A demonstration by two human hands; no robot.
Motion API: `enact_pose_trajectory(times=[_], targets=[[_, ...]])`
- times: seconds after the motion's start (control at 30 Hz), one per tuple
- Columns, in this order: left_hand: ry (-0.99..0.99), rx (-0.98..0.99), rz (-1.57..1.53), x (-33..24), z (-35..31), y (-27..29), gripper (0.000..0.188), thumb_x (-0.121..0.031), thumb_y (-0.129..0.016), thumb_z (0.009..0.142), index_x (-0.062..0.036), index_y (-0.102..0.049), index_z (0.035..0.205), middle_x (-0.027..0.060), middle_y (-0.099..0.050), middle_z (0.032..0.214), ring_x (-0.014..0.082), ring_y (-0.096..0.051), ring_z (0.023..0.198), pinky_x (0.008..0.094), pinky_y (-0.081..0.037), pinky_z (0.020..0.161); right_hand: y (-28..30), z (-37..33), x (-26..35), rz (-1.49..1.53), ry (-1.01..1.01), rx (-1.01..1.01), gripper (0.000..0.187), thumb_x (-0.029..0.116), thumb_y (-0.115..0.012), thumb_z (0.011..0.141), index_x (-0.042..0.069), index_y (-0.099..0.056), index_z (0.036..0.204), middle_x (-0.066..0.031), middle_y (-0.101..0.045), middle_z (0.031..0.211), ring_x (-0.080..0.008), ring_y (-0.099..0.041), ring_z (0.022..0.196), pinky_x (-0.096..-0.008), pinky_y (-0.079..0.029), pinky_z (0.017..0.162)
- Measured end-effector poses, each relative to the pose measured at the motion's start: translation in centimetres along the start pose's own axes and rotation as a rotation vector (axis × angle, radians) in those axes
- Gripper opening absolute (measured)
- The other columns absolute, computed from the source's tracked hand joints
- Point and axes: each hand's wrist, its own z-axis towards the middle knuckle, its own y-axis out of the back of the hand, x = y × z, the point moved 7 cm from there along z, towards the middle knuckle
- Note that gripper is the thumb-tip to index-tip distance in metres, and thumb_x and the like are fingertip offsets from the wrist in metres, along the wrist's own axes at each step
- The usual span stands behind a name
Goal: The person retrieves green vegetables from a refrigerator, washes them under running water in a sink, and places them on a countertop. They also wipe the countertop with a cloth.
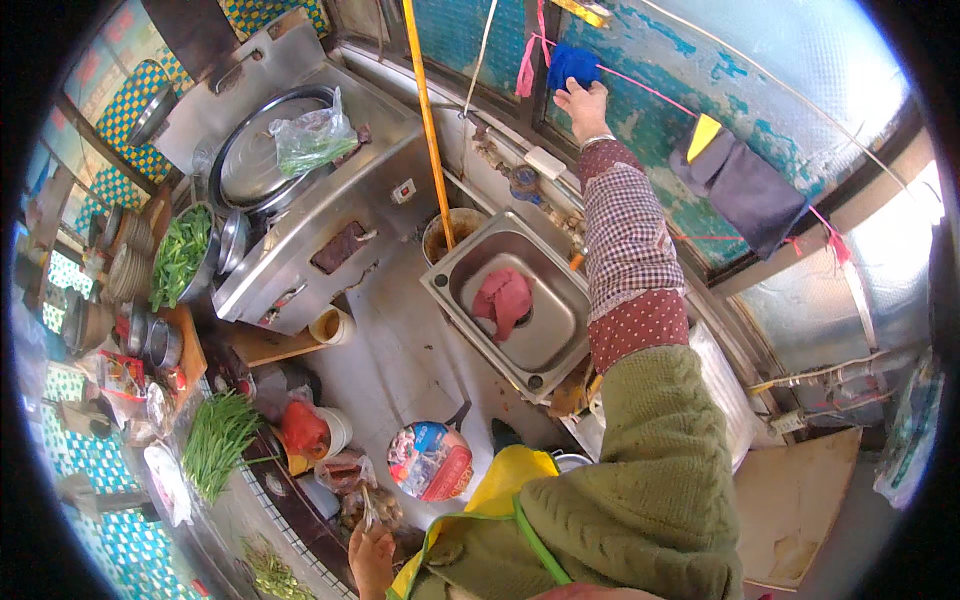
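My right arm, in a green knitted sleeve and checked oversleeve, stretches up to the far wall. There my right hand (pixel 583 108) has its fingers on the lower edge of a blue cloth (pixel 573 68) hanging from a pink string; they appear to grip it. Beside it on the string hangs a dark grey cloth (pixel 742 195) with a yellow corner. My left hand (pixel 371 556) is low by my yellow apron (pixel 490 487), fingers closed round something slim and pale that I cannot make out. Just beyond it lie plastic bags (pixel 378 507) with brownish contents.
A steel sink (pixel 460 270) holding a pink cloth (pixel 503 300) stands below my right arm. A yellow pole (pixel 428 120) leans in a bucket behind it. To the left are a steel stove (pixel 315 240), a pot of greens (pixel 183 255) and a counter with cut green stalks (pixel 220 440).
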Motion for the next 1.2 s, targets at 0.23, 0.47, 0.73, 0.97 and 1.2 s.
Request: enact_pose_trajectory(times=[0.23,0.47,0.73,0.97,1.2], targets=[[0.054,-0.009,-0.030,-0.4,1.7,-0.9,0.035,-0.028,-0.060,0.102,-0.0117,-0.057,0.133,0.0091,-0.068,0.119,0.0249,-0.066,0.102,0.0431,-0.056,0.085,1.0,1.7,1.5,-0.115,0.140,0.012,0.020,0.017,-0.071,0.094,0.002,-0.065,0.106,-0.0019,-0.063,0.088,-0.0119,-0.058,0.073,-0.0287,-0.050,0.062],[0.111,0.082,0.078,-1.9,3.6,-2.5,0.040,-0.023,-0.066,0.099,-0.0070,-0.057,0.135,0.0071,-0.067,0.114,0.0236,-0.065,0.098,0.0414,-0.054,0.087,2.5,-10.7,16.0,0.125,0.391,0.297,0.005,0.012,-0.068,0.093,0.007,-0.069,0.093,0.0049,-0.064,0.087,-0.0068,-0.058,0.084,-0.0254,-0.047,0.076],[0.148,0.366,0.503,-2.0,10.7,-1.1,0.051,-0.035,-0.052,0.105,-0.0041,-0.044,0.145,0.0140,-0.062,0.124,0.0231,-0.062,0.103,0.0370,-0.051,0.091,15.4,-40.6,25.4,-0.011,0.497,0.386,0.006,0.013,-0.060,0.100,0.008,-0.060,0.104,0.0048,-0.055,0.091,-0.0062,-0.049,0.080,-0.0240,-0.042,0.077],[0.293,0.604,0.921,2.4,13.7,-3.8,0.050,-0.034,-0.055,0.105,-0.0046,-0.045,0.144,0.0123,-0.062,0.122,0.0218,-0.062,0.102,0.0359,-0.051,0.093,33.1,-66.6,21.1,0.329,-0.117,0.086,0.026,0.021,-0.058,0.099,0.006,-0.058,0.120,-0.0044,-0.066,0.109,-0.0124,-0.063,0.100,-0.0294,-0.051,0.090],[0.425,0.892,1.189,9.8,10.1,-13.7,0.049,-0.034,-0.057,0.104,-0.0051,-0.047,0.142,0.0105,-0.063,0.120,0.0205,-0.063,0.101,0.0348,-0.051,0.095,52.3,-90.4,25.3,0.362,-0.058,-0.558,0.036,0.031,-0.060,0.097,0.006,-0.056,0.123,-0.0092,-0.066,0.109,-0.0186,-0.067,0.092,-0.0331,-0.057,0.081]])
